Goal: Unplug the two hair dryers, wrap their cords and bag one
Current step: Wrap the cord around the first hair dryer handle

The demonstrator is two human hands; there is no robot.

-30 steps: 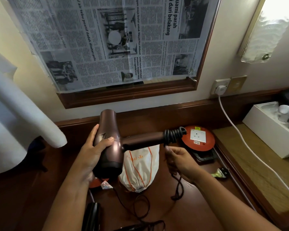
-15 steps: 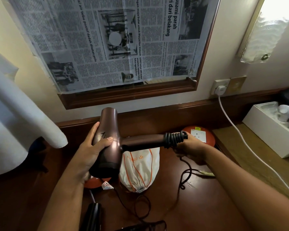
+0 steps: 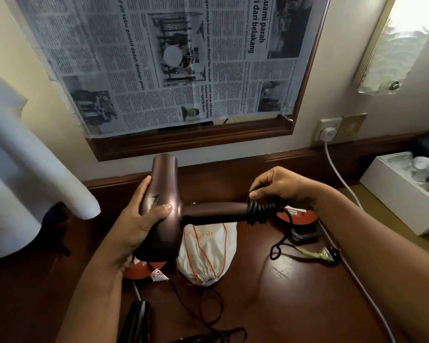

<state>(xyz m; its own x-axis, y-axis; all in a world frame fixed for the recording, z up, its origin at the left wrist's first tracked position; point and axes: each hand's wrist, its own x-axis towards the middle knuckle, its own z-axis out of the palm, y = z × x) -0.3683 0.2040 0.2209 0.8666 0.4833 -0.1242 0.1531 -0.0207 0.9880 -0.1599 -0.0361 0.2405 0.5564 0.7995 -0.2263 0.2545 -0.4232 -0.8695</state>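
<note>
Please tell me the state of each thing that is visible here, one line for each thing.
brown hair dryer: held in the air, handle pointing right
black cord: partly coiled round the handle end, the rest loose
cord plug: unplugged, lying on the desk
white drawstring bag: on the desk, neck gathered
left hand: grips the dryer body
right hand: pinches the cord
white wall plug: plugged in

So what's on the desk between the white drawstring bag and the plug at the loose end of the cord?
Mostly bare desk in the head view. Only the cord's slack crosses it, looping from the handle coils toward the plug, right of the bag.
</note>
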